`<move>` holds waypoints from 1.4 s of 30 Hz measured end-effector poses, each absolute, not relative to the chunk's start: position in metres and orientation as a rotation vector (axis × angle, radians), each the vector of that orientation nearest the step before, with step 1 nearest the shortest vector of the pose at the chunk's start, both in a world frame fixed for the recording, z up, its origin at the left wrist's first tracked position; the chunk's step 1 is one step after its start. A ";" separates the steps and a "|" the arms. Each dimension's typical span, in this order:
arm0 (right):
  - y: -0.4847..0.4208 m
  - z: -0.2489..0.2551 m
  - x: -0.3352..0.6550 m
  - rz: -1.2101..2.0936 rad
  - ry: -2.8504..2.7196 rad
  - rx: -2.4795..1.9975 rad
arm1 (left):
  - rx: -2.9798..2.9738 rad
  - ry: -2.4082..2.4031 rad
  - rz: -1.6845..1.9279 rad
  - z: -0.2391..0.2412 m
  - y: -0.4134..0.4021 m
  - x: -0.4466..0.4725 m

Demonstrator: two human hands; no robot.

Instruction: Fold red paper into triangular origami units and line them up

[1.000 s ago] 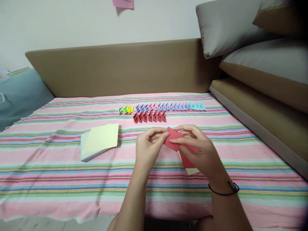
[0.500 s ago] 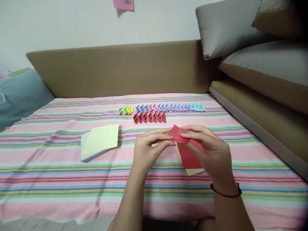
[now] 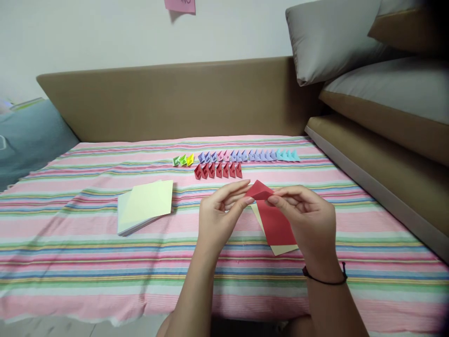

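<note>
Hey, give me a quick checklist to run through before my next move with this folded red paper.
1. Left hand pinching one end of the folded red paper: ok.
2. Right hand pinching the other end: ok.
3. Creases sharp and edges matched: cannot tell, too small.
4. Flat red sheet lined up with the pale yellow sheet under it: not ok, they lie askew.
5. Row of dark red folded pieces clear of both hands: ok.
6. Paper stack at left squared up: not ok, top skewed.

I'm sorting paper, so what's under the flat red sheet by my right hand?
A pale yellow sheet shows past the left and near edges of the red sheet. The rest is covered; your right hand hides the right side. Anything else beneath is hidden.
</note>
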State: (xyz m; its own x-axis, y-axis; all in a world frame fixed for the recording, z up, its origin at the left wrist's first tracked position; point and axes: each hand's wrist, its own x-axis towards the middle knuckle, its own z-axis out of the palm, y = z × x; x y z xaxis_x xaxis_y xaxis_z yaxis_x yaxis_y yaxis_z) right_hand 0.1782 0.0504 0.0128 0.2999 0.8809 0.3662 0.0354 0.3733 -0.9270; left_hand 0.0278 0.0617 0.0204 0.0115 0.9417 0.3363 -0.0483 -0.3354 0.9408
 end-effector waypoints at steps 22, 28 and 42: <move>0.051 0.011 0.176 0.702 -1.149 -1.021 | 1.171 0.890 1.434 0.018 0.064 0.034; 0.051 0.011 0.169 0.728 -1.041 -1.034 | 1.158 0.932 1.472 0.019 0.062 0.039; 0.056 0.010 0.172 0.852 -1.140 -1.020 | 1.503 1.004 1.476 0.015 0.061 0.038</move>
